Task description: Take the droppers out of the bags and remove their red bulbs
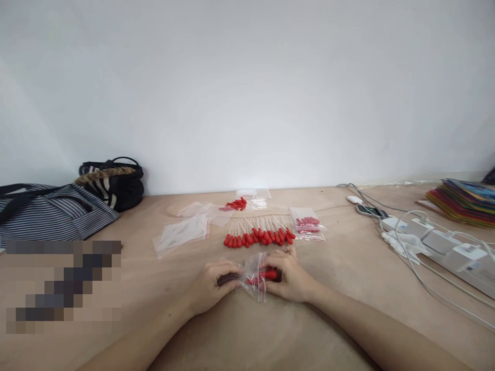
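Left hand [222,281] pinching a clear bag [253,264], right hand [289,275] grasping its red-striped end, red-bulbed droppers [266,237] lined up beyond

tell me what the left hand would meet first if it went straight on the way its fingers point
The clear zip bag, which the left hand is touching; just beyond it, probably the right hand, though depth is hard to judge.

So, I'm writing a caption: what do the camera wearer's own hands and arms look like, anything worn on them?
The left hand and right hand are ungloved. The left forearm and right forearm are bare; no sleeve, watch or bracelet shows. I see no ring, though some fingers are partly hidden.
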Tool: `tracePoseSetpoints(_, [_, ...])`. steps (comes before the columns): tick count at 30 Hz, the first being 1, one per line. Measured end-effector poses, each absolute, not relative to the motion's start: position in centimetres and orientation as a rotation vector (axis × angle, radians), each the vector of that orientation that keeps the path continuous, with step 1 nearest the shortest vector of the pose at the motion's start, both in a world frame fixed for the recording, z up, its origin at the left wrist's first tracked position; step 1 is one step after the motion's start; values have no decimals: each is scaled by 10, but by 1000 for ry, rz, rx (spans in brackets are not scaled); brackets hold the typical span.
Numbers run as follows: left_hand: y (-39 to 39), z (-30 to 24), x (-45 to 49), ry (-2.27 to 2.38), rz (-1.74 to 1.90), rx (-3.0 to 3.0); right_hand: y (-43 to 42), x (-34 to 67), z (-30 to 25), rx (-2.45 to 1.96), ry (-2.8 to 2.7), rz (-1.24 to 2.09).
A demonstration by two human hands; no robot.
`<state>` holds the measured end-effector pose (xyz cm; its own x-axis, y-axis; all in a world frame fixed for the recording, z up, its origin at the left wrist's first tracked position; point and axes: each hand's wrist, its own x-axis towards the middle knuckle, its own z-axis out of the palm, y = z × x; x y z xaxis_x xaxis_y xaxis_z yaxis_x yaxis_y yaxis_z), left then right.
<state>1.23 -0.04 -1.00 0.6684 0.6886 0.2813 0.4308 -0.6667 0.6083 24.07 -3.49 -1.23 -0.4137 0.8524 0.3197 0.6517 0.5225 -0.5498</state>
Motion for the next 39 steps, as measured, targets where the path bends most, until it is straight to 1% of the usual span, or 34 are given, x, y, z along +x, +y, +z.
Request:
tracePoseSetpoints(2, [0, -10, 12, 871, 686, 2384, -36, 240, -13, -1144, -2266, 423])
tracePoseSetpoints(5, [-1, -8, 12, 883, 680, 2392, -35, 241, -12, -1153, -2312, 353])
tracePoseSetpoints(8, [-2, -7, 11, 908, 664, 2381, -32, 251, -4, -1110, -2386, 379])
tracePoseSetpoints(10, [-3, -7, 11, 920, 659, 2368, -28, 268, 4, -1056, -2428, 500])
tracePoseSetpoints(12, [-3, -8, 10, 921, 656, 2356, -23, 293, 13, -1074, -2403, 721])
tracePoseSetpoints(14, [-2, -9, 10, 923, 654, 2349, -18, 321, 19, -1133, -2277, 930])
tracePoseSetpoints(16, [-2, -10, 10, 918, 655, 2353, -12, 344, 22, -1201, -2092, 1009])
tracePoseSetpoints(19, [-1, -8, 10, 905, 661, 2359, -2, 355, 15, -1329, -1727, 811])
tracePoseSetpoints(22, [-2, -6, 11, 926, 638, 2345, 7, 344, -1, -1552, -1445, 492])
tracePoseSetpoints(23, [-2, -5, 12, 930, 628, 2341, 10, 338, -7, -1624, -1426, 385])
tracePoseSetpoints(26, [-3, -4, 11, 924, 620, 2344, 15, 323, -22, -1707, -1444, 251])
tracePoseSetpoints(31, [-3, -4, 10, 916, 634, 2373, 18, 313, -30, -1727, -1526, 187])
tracePoseSetpoints(39, [-3, -4, 11, 914, 630, 2377, 15, 314, -30, -1622, -1605, 282])
